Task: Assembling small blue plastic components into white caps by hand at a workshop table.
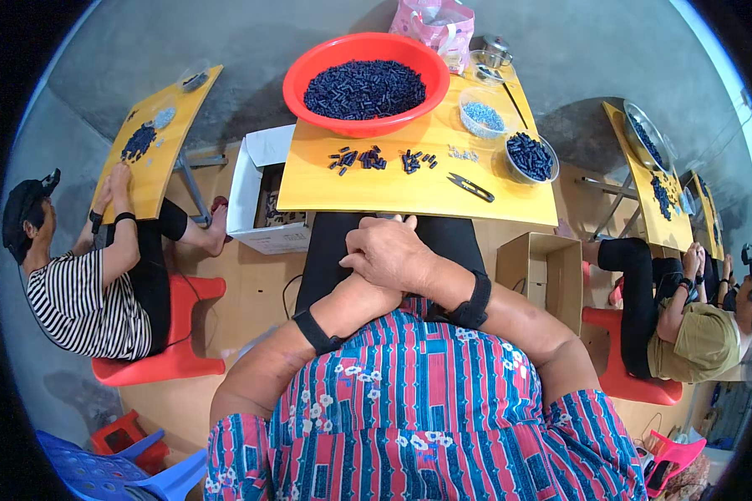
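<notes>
We look down at our own lap, seated at a small yellow bench. Our two hands rest folded together just below its near edge, the right hand laid over the left hand, both grasping nothing but each other. Each wrist wears one black band.

From largest to smallest, the bench carries one wide red basin heaped with small dark blue cylinder pieces, too many to count. To its right sit three smaller bowls: one metal bowl of the same dark pieces, one clear bowl of pale blue bits, and one clear bowl farther back whose contents we cannot make out. One pair of small black snips lies near the front edge. Loose dark pieces lie in about three little clusters at the middle, well apart from our hands.

We judge that the red basin, overhanging the far edge, could tip if the bench were knocked by a knee. The loose pieces could roll off, and the snips could slide into our lap.

On the floor stand one white box at left and one open brown carton at right. Two other people sit on red stools at benches of their own, one on each side.
</notes>
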### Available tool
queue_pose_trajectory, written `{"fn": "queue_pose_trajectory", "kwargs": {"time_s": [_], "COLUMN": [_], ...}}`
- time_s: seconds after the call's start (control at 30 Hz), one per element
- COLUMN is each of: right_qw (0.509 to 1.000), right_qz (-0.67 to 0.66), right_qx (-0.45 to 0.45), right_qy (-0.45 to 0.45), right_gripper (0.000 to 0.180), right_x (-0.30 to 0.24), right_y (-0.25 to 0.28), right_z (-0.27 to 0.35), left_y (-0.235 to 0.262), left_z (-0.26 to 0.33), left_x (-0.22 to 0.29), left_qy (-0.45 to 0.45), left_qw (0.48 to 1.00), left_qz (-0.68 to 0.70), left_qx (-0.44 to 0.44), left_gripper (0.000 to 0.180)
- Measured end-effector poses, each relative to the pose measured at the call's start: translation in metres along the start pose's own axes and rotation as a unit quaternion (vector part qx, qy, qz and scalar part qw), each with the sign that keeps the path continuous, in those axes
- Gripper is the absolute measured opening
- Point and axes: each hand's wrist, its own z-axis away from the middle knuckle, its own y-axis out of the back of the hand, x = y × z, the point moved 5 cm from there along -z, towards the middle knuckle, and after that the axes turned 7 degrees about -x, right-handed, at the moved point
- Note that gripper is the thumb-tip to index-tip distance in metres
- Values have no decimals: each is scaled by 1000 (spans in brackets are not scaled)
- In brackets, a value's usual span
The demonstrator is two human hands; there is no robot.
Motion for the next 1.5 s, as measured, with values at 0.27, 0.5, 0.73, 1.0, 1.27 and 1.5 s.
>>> {"fn": "queue_pose_trajectory", "kwargs": {"time_s": [0.27,0.5,0.73,1.0,1.27,1.5], "right_qw": [1000,995,998,996,998,997], "right_qz": [16,86,41,-23,-27,-19], "right_qx": [9,34,43,78,-37,-59], "right_qy": [1,-35,-34,-42,-51,-40], "right_gripper": [26,30,26,30,28,29], "right_x": [-36,-5,0,3,-17,-5], "right_y": [23,7,13,8,11,-2], "right_z": [13,3,-2,-3,-9,-9], "left_y": [-7,-5,-6,-9,-15,-14], "left_z": [-13,-18,-11,-18,-25,-10], "left_x": [12,13,12,3,0,-7], "left_qy": [-11,-6,16,36,66,92], "left_qw": [997,998,1000,999,993,984], "left_qz": [-76,-62,-25,27,94,138], "left_qx": [18,15,8,-10,-42,-62], "left_gripper": [33,33,32,30,29,28]}}
